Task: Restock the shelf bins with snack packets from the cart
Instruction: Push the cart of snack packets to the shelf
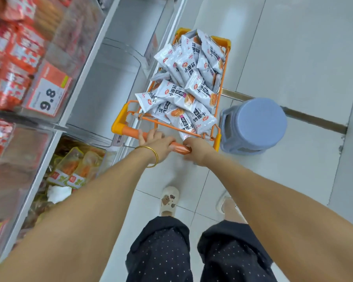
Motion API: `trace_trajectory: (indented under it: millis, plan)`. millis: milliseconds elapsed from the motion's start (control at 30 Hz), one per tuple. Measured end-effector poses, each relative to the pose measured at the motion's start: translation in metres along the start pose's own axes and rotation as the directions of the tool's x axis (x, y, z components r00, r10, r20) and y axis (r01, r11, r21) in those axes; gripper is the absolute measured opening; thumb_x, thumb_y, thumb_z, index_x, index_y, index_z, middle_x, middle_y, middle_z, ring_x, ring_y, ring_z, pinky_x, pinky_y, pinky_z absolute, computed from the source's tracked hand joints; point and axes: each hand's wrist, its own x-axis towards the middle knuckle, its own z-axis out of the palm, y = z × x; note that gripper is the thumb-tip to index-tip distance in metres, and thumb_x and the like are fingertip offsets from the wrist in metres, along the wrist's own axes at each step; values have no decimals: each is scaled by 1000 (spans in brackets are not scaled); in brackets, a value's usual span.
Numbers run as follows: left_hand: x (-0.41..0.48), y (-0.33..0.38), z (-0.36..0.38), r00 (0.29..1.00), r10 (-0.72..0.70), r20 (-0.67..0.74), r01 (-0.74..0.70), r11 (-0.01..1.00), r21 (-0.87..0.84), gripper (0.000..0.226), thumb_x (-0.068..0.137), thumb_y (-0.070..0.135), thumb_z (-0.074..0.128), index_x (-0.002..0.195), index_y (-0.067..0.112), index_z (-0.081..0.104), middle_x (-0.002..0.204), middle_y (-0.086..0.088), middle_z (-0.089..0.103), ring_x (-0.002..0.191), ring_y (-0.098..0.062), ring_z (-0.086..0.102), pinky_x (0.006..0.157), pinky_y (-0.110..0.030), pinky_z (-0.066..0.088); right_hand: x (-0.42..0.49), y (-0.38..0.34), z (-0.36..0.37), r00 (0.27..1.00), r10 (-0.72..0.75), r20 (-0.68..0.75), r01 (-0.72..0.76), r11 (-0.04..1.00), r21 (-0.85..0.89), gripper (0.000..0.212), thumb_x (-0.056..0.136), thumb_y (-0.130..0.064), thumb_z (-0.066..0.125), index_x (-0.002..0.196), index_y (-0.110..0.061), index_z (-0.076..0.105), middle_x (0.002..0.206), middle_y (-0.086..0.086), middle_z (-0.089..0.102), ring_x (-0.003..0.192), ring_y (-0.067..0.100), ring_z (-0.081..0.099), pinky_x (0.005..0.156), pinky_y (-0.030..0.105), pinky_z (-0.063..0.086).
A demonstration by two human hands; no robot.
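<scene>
Shop aisle, pale tiled floor (293, 58). L side: shelf bins (118, 74), red pkts up top, the clear bin beside the cart (118, 121) looks empty. Cart piled w/ grey snack packets (183, 86). Left hand (155, 143) & right hand (196, 149) both wrapped round cart handle (130, 131), no pkt held. Blue stool (257, 123) just R of cart. Prob. restock barely begun, whole load left.

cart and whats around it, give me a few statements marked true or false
The left hand and right hand both grip the handle of the cart: true.
The cart is empty: false, white snack packets are heaped in it.
A blue stool stands right of the cart: true.
The shelf price tag reads 5.5: false, it reads 9.8.
</scene>
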Motion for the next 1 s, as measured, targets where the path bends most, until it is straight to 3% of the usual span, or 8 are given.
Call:
trace_trajectory:
  millis: [100, 267, 500, 700, 800, 900, 1000]
  plan:
    - [11, 4, -10, 999, -26, -24, 25, 997, -67, 30, 99, 38, 29, 126, 40, 42, 143, 3, 31, 142, -22, 2, 108, -59, -14, 12, 5, -35, 997, -77, -17, 77, 997, 0, 54, 89, -34, 60, 134, -9, 45, 125, 7, 54, 115, 27, 54, 92, 34, 44]
    - [23, 8, -22, 997, -40, -66, 32, 992, -119, 30, 99, 38, 32, 125, 41, 46, 143, 7, 32, 142, -21, 3, 108, -59, -13, 45, 3, -90, 973, -208, -103, 194, 971, -138, 31, 93, -21, 51, 122, -11, 55, 121, 11, 59, 111, 29, 55, 81, 29, 41]
    - [23, 5, -28, 992, -45, -114, 18, 974, -226, 31, 97, 38, 39, 126, 45, 48, 142, 11, 34, 144, -19, -1, 108, -54, -21, 92, -42, -146, 936, -345, -68, 315, 909, -271, 32, 92, -7, 45, 122, -7, 57, 121, 15, 60, 111, 32, 55, 89, 35, 44]
    - [19, 6, -23, 987, -75, -144, 25, 946, -323, 31, 95, 36, 45, 125, 42, 52, 137, 13, 40, 143, -12, 1, 109, -49, -22, 126, -90, -181, 887, -462, -12, 405, 789, -461, 32, 94, -6, 42, 121, -9, 58, 122, 15, 60, 111, 32, 55, 92, 36, 45]
    - [20, 8, -20, 980, -125, -153, 64, 935, -348, 32, 92, 36, 49, 123, 42, 54, 133, 16, 45, 142, -10, 8, 111, -48, -19, 142, -110, -190, 842, -537, 50, 466, 679, -568, 32, 91, -5, 43, 118, -10, 59, 118, 16, 61, 109, 31, 56, 91, 37, 47]
    - [22, 12, -29, 979, -187, -85, 146, 923, -355, 36, 91, 37, 50, 126, 38, 50, 132, 14, 47, 139, -10, 18, 113, -43, -10, 157, -121, -195, 814, -558, 161, 512, 561, -650, 32, 90, -4, 44, 120, -10, 57, 119, 14, 60, 107, 31, 57, 89, 36, 48]
    - [37, 16, -48, 923, -370, -105, 291, 849, -440, 35, 95, 34, 44, 129, 27, 49, 130, 6, 53, 124, -17, 43, 110, -32, 20, 182, -128, -204, 769, -585, 259, 549, 394, -737, 33, 89, -4, 44, 116, -14, 58, 116, 9, 62, 106, 28, 58, 87, 35, 49]
